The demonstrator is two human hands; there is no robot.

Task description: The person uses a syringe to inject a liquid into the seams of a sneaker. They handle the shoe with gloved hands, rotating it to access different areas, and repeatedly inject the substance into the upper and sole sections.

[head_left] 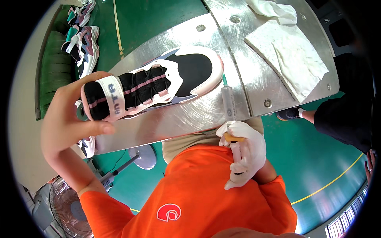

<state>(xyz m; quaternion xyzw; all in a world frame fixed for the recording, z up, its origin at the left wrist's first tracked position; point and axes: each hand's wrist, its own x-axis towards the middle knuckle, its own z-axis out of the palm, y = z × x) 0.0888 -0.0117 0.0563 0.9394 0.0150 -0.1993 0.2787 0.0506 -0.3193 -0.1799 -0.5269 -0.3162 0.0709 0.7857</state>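
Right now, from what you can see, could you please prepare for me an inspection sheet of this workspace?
Surface: metal table with swirling scuffs and a seam.
Job's things: black, white and pink shoe; syringe, its green tip beside the toe, contact unclear.
Clutter: crumpled white cloth on a white pad; more shoes at left.
Fingers: left hand grips the shoe's collar; gloved right hand holds the syringe.
Cables: one thin dark cable against the green floor, near a round-based stand.
Surroundings: fan at lower left; another person at right.
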